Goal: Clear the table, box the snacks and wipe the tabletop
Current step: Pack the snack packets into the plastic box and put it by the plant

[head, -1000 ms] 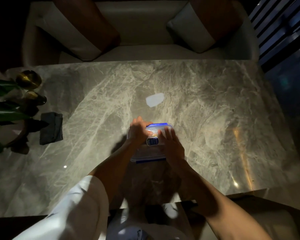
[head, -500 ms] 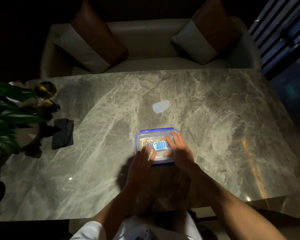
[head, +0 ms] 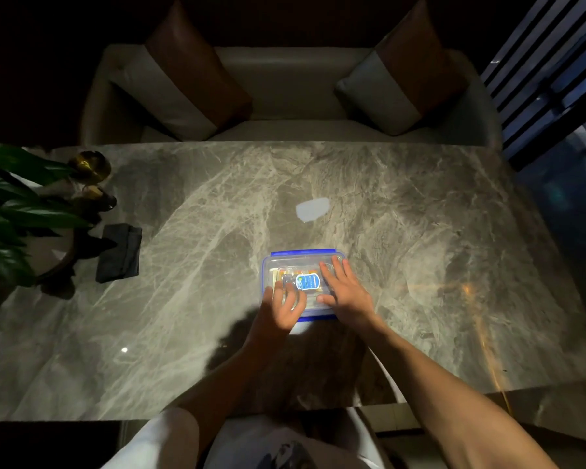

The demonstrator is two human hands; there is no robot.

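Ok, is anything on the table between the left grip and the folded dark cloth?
Nothing visible. The left grip rests on the snack box, and only bare marble tabletop lies between it and the dark cloth near the plant.

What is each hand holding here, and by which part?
Nothing is gripped. The left hand and the right hand both lie flat on top of the snack box lid.
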